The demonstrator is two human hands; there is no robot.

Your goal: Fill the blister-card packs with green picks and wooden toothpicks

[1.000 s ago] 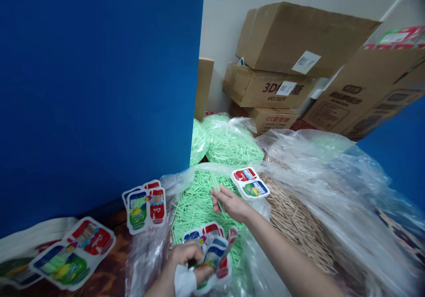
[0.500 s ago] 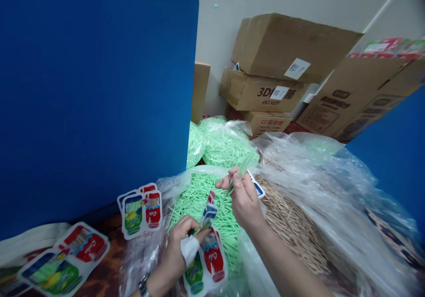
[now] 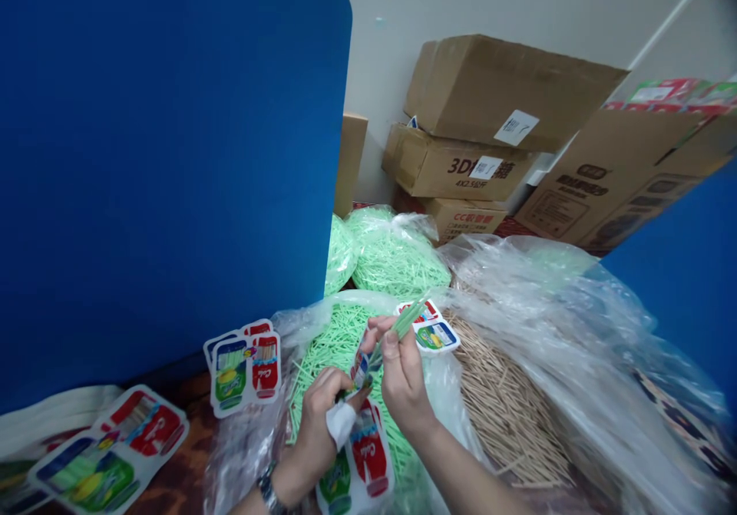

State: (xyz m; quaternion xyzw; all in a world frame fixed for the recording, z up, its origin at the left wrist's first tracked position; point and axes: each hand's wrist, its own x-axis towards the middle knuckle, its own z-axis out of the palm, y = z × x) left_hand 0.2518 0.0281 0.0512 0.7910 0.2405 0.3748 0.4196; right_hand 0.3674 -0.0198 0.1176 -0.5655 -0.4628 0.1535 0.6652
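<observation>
My left hand [image 3: 322, 411], with white wrapping round a finger, pinches a small printed packet [image 3: 360, 367] seen nearly edge-on. In my right hand [image 3: 404, 384] is a bundle of thin pale green sticks [image 3: 410, 318], held slanted, its lower end close against the packet. Whether the sticks have entered it is hidden by the fingers. Beneath both hands lies an open clear bag full of green sticks [image 3: 325, 342]. On it, under my left hand, rests a cola-and-lemon printed pack [image 3: 370, 453]. Another printed pack [image 3: 436, 336] lies just behind my right hand.
Brown sticks [image 3: 507, 400] fill a clear plastic bag [image 3: 553, 323] on the right. Several printed packs [image 3: 247, 369] lie at the left. Tied bags of green sticks [image 3: 391, 258] and stacked cartons [image 3: 461, 162] stand behind. A blue panel [image 3: 173, 154] blocks the left.
My right hand has moved down and left with the green sticks, bringing them to the packet in my left hand. The printed pack behind my right hand now shows more fully.
</observation>
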